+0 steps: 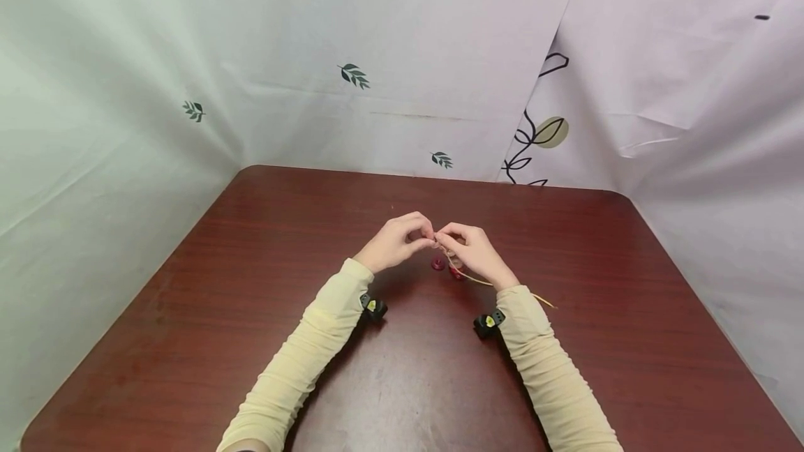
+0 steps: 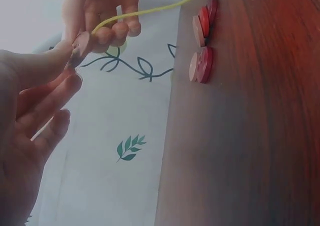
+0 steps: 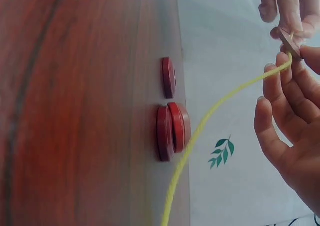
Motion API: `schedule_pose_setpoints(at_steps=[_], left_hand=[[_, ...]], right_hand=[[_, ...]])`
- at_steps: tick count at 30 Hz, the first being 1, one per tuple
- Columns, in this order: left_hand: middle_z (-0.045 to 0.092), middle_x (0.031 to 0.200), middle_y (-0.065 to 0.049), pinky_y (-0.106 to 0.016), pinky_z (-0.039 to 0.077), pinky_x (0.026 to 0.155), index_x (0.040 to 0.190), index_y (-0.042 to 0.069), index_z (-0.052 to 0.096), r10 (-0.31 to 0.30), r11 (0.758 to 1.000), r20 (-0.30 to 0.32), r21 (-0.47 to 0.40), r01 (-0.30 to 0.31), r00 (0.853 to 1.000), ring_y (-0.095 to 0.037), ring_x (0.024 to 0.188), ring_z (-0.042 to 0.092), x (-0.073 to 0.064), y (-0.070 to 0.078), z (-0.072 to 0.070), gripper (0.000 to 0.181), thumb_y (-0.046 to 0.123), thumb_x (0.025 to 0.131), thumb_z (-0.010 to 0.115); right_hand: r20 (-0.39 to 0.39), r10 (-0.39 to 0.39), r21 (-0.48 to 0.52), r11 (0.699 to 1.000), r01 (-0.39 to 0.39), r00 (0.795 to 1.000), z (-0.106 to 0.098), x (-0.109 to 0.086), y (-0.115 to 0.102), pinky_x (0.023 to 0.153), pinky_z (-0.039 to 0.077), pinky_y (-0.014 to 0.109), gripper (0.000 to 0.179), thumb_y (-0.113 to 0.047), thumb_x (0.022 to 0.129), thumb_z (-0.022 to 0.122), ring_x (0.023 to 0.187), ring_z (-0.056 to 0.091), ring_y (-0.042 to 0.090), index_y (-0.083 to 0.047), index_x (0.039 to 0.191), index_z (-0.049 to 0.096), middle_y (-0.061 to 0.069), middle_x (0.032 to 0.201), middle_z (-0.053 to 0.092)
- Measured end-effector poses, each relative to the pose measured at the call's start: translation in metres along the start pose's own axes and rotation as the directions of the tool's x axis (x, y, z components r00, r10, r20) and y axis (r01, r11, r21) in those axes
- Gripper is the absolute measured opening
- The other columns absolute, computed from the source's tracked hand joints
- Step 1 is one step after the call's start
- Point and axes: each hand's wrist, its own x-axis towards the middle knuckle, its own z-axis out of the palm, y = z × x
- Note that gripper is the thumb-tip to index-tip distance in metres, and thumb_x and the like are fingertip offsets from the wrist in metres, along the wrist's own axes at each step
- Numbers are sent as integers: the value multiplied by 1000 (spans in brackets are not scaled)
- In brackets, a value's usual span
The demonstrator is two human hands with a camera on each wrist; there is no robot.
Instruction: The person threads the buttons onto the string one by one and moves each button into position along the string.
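Note:
Both hands meet above the table, holding a small brownish wooden button [image 2: 80,48] between their fingertips. My left hand [image 1: 396,239] pinches one side with thumb and forefinger. From the other side my right hand [image 1: 472,248] pinches it too, its other fingers loosely curled. A yellow cord [image 3: 220,103] reaches the button; a short yellow bit shows on the left hand's side. The cord's long part trails below the right hand. Beneath lie several large buttons: a dark red button [image 3: 169,77] alone, and a cluster with a red button [image 3: 176,127] and a pinkish button [image 2: 198,31].
The brown wooden table [image 1: 352,382] has rounded far corners. White cloth [image 1: 402,33] with leaf prints hangs behind it and at both sides. A black wrist camera [image 1: 375,308] sits at the left cuff, and another black camera [image 1: 486,325] at the right.

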Motion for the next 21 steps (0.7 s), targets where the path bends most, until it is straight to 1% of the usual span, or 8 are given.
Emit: schedule_pose_setpoints(at_steps=[3, 5, 8, 9, 11, 15, 18, 21], left_hand=[[64, 94, -5, -39, 53, 78, 86, 9, 63, -7, 1000, -1, 19, 7, 1000, -16, 88, 60, 0, -1, -3, 9, 11, 86, 72], [65, 95, -5, -40, 53, 82, 86, 9, 63, -17, 999, -1, 34, 17, 1000, -16, 91, 61, -1, -2, -5, 8, 11, 87, 71], [65, 96, -5, -40, 52, 84, 86, 10, 64, -34, 998, -1, 50, 34, 999, -17, 92, 61, -1, -3, -10, 8, 10, 86, 72], [65, 95, -5, -40, 52, 83, 86, 10, 64, -41, 998, -3, 53, 41, 999, -17, 91, 61, -1, -3, -12, 9, 10, 86, 72], [65, 94, -4, -40, 52, 81, 88, 10, 64, -80, 995, 5, 60, 80, 997, -16, 88, 60, -1, -3, -16, 9, 10, 85, 73], [68, 85, -3, -32, 51, 72, 89, 12, 65, -166, 984, 38, 65, 163, 985, -13, 76, 59, -3, -3, -25, 8, 12, 86, 73], [71, 81, -5, -25, 48, 67, 89, 12, 66, -197, 980, 78, 58, 193, 977, -10, 70, 58, -5, -4, -30, 6, 14, 87, 71], [71, 81, -5, -22, 46, 66, 89, 13, 65, -221, 975, 120, 56, 216, 968, -10, 70, 57, -6, -6, -35, 5, 15, 89, 70]], right_hand=[[4, 21, 23, 1000, -21, 1000, -1, 0, 1, 50, 45, 33, 20, -22, 96, 61, 63, 49, 48, -3, 99, 66, 26, 78, 57], [6, 23, 24, 999, -23, 1000, -2, 0, 2, 51, 46, 33, 20, -24, 95, 62, 63, 50, 48, -5, 97, 66, 24, 79, 58], [4, 9, 3, 1000, -9, 1000, -4, 0, 3, 51, 46, 32, 20, -28, 94, 63, 63, 52, 44, -8, 94, 66, 20, 78, 60], [8, 10, 14, 1000, -10, 1000, -4, 0, 4, 52, 47, 33, 21, -29, 94, 64, 63, 52, 45, -7, 93, 66, 21, 78, 60], [19, 15, 35, 999, -16, 1000, -6, 0, 5, 53, 49, 35, 23, -30, 94, 64, 64, 53, 46, -7, 93, 66, 24, 80, 60], [69, 46, 107, 993, -53, 997, -11, -1, 8, 56, 52, 42, 26, -29, 92, 66, 68, 53, 51, -4, 95, 66, 33, 88, 59], [79, 54, 61, 996, -59, 995, -14, -2, 11, 60, 53, 37, 25, -30, 91, 68, 69, 56, 46, -5, 94, 67, 29, 89, 64], [63, 57, -50, 997, -54, 996, -19, -2, 13, 68, 51, 29, 24, -34, 89, 69, 70, 61, 33, -10, 90, 70, 19, 85, 69]])
